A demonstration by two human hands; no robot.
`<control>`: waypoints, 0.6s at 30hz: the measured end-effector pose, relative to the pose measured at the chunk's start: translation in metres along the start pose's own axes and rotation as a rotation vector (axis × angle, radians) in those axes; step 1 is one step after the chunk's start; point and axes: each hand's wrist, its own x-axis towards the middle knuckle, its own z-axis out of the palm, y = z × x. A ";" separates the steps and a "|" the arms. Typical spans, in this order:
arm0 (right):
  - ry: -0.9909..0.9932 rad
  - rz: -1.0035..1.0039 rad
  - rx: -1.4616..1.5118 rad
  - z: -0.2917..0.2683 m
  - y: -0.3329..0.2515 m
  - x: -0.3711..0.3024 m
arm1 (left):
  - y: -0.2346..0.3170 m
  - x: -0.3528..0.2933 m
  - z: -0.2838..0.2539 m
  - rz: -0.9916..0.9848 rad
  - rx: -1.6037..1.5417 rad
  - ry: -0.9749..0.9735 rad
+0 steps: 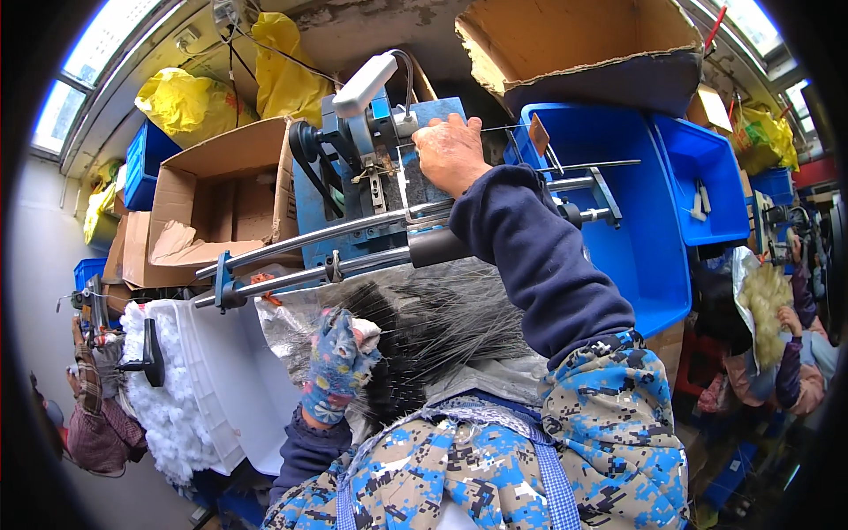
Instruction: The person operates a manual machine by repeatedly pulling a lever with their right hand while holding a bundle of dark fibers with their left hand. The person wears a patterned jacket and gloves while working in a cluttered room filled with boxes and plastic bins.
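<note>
My right hand (450, 155) is bare and lies palm down over the blue bench machine (380, 150). Its fingers are bent, and what they grip is hidden beneath them. A thin wire (501, 129) shows just to the right of its fingertips. Lower left, my left hand (337, 362) wears a patterned blue glove and is closed. Whatever lies in it cannot be made out. Beside it a heap of dark, stiff wire-like strands (450, 305) rests on a silvery sheet (291, 322) across my lap. Two metal rails (353, 231) run between me and the machine.
A large blue bin (632, 221) stands right of the machine, with a smaller blue bin (707, 190) beyond. Cardboard boxes (225, 190) sit to the left and behind. A white tub (252, 380) and white fluff (168, 397) are at left. Other people work at both sides.
</note>
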 end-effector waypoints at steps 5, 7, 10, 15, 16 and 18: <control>0.127 -0.016 -0.107 -0.005 0.006 -0.018 | 0.000 0.000 -0.008 -0.007 -0.012 0.044; 0.122 -0.065 -0.108 -0.013 0.013 -0.040 | -0.008 -0.013 -0.010 -0.013 0.066 0.080; 0.072 -0.034 -0.015 -0.018 0.012 -0.055 | -0.005 -0.011 -0.011 -0.188 -0.074 0.084; 0.022 0.030 -0.032 -0.014 -0.002 -0.051 | 0.009 0.016 -0.007 0.075 0.008 0.038; 0.022 0.043 0.014 -0.010 -0.005 -0.051 | 0.009 0.014 -0.008 0.055 -0.006 0.055; 0.063 0.004 0.050 -0.003 -0.011 -0.047 | 0.009 0.007 -0.012 0.012 -0.035 0.092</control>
